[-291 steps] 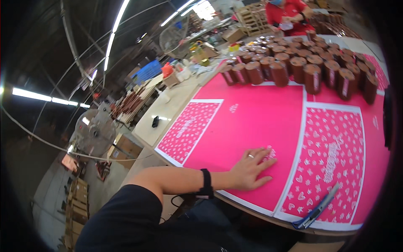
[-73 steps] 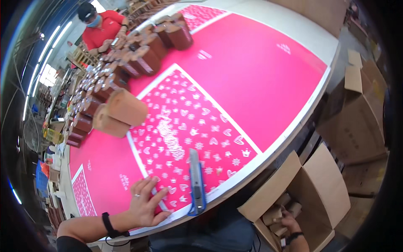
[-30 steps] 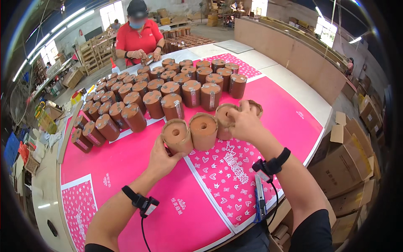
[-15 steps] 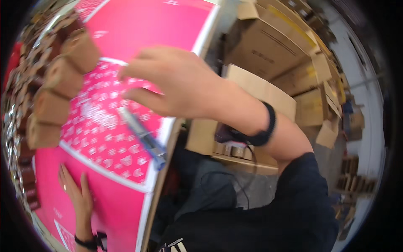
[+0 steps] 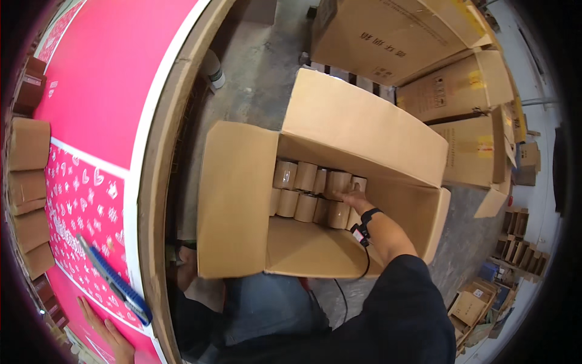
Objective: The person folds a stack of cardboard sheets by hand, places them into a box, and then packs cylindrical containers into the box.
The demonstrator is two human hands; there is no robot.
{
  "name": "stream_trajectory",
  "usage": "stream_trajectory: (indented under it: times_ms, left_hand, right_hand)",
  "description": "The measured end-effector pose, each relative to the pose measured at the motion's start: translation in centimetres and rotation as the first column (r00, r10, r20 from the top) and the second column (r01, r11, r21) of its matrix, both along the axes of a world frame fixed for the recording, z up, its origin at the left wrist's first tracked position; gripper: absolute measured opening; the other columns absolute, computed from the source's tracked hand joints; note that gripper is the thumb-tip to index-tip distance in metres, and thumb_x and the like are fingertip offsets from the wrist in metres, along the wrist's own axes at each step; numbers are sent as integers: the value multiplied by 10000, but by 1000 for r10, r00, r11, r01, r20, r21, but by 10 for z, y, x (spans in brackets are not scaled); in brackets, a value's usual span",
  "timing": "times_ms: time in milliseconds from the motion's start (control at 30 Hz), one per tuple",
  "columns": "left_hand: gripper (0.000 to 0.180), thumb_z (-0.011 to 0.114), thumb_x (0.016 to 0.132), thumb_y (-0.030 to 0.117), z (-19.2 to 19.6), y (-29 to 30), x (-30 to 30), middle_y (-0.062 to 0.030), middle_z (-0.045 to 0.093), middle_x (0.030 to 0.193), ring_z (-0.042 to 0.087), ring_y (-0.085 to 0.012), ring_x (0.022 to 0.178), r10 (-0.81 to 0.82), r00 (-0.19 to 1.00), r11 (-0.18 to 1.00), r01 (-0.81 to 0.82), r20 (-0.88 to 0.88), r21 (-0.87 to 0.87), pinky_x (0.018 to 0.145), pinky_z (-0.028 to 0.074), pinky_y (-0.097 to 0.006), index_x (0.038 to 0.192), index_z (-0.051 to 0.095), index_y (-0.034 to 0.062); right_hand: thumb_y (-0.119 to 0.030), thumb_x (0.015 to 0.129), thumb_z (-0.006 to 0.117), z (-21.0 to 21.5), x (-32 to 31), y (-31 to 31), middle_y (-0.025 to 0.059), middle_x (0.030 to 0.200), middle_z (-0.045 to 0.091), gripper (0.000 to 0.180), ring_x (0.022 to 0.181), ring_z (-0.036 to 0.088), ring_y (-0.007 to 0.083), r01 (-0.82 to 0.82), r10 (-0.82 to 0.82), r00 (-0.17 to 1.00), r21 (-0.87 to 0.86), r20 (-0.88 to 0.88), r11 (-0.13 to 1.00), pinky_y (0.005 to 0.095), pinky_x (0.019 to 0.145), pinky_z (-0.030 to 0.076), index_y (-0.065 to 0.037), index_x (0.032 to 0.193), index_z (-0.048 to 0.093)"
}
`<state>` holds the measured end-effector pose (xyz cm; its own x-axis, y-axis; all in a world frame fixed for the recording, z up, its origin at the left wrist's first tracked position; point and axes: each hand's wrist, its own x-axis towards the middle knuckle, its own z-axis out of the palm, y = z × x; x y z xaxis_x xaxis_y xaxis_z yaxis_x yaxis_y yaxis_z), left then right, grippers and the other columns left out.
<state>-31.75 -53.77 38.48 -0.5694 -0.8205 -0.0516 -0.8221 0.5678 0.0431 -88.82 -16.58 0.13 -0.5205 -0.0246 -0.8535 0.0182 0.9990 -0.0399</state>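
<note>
My left hand [image 5: 109, 337] lies with its fingers stretched out on a pink printed sheet [image 5: 109, 67] at the lower left. Near it, on the patterned part of the sheet, rests a blue utility knife [image 5: 115, 280]. My right hand [image 5: 356, 201] reaches down into an open cardboard box [image 5: 239, 200], thumb and fingers apart, at the right end of two rows of brown cylinders [image 5: 305, 207]. It touches or almost touches the end cylinders; its farther fingertips are partly hidden. A black band and a small cabled device [image 5: 361, 233] sit on my right wrist.
Brown cardboard blocks [image 5: 29, 206] line the table's left side. The table edge [image 5: 159, 121] runs between sheet and box. Large cartons [image 5: 388, 36] stand behind the box. A black cable [image 5: 364, 270] hangs from my right wrist. More cartons [image 5: 476, 303] lie at the lower right.
My right hand has moved from above the pink sheet down to the right, into the box. The view has swung right, so the table appears farther left. My left hand stays flat on the sheet.
</note>
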Motion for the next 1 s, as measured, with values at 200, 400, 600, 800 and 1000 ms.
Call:
stream_trajectory:
  times_ms: [200,400,600,800,1000]
  left_hand:
    - [698,375,1071,463,6,1,-19,-301,312,1580,313,-447,1460,63,995,998,-62,81,-10,1207,240,-518,1547,306,-43]
    - [769,308,1053,535,-7,-2,15,-221,223,1640,191,-356,1526,227,971,973,-223,-74,50,1239,136,-464,1581,222,-17]
    - [798,258,1041,532,-7,0,19,-283,187,1628,211,-403,1508,124,991,987,-119,-43,107,1224,158,-497,1566,205,-66]
    - [794,288,1026,525,-2,4,-4,-328,163,1612,189,-463,1497,110,994,991,-110,4,75,1204,156,-555,1559,213,-59]
    - [808,305,1013,532,-7,1,-2,-324,154,1615,170,-465,1500,138,990,985,-136,-16,108,1203,153,-558,1560,212,-56]
  right_hand:
    - [-719,668,793,-54,25,-1,299,1538,370,1377,1459,321,431,157,-160,987,199,-3,967,445,1207,280,57,1568,98]
    - [-674,705,764,-48,39,-5,313,1588,267,1323,1464,235,471,344,-342,939,58,-42,937,443,1215,203,76,1563,91]
    - [-536,767,788,-85,58,37,343,1409,450,1046,1354,402,469,-38,59,912,60,-405,997,523,1086,378,18,1497,284]
    - [-506,685,870,-81,47,35,316,1446,433,1096,1314,460,468,169,-173,920,-42,-352,985,490,1097,406,-40,1476,271]
    - [-449,656,906,-118,40,76,287,1395,520,1119,1268,522,470,234,-347,872,-330,-344,915,489,1034,449,-75,1493,265]
